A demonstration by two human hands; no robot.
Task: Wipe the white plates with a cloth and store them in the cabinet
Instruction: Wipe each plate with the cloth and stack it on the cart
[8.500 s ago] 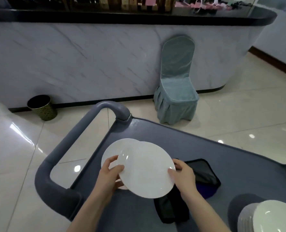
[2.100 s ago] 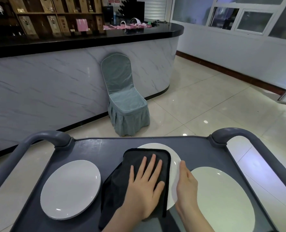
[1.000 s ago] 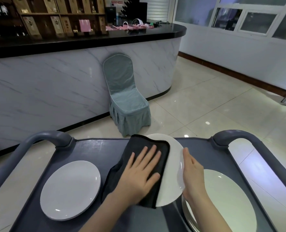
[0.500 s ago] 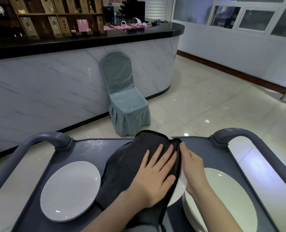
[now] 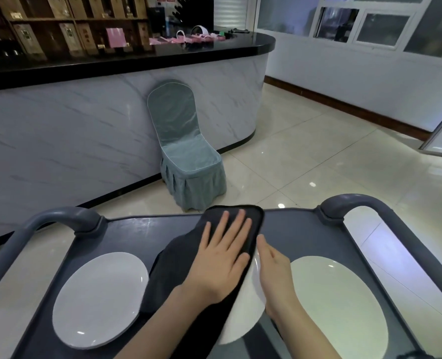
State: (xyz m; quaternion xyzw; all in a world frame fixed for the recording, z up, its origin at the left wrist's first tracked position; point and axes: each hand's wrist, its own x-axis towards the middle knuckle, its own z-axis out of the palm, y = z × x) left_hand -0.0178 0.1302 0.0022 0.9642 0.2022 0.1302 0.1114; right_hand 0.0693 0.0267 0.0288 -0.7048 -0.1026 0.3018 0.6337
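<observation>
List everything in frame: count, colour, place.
cart: 1, grey, foreground, two loop handles
left plate: 1, white, flat on cart's left
right plate: 1, white, on cart's right
middle plate: 1, white, tilted, mostly under cloth
cloth: 1, black, draped over middle plate
chair: 1, teal cover, against counter
counter: 1, marble front, black top, behind cart
pink items: several, on counter top
left hand: flat on cloth, fingers straight
right hand: at middle plate's right edge

Restaurant or banquet venue. Indicators: curved marble-look bar counter, black top (image 5: pixel 90 141), far beyond fingers (image 5: pixel 222 224); wooden shelving of boxed bottles (image 5: pixel 67 24) farther still; teal fabric-covered banquet chair (image 5: pixel 189 156) just beyond fingers; grey plastic service cart (image 5: pixel 137 229) under fingers.
</observation>
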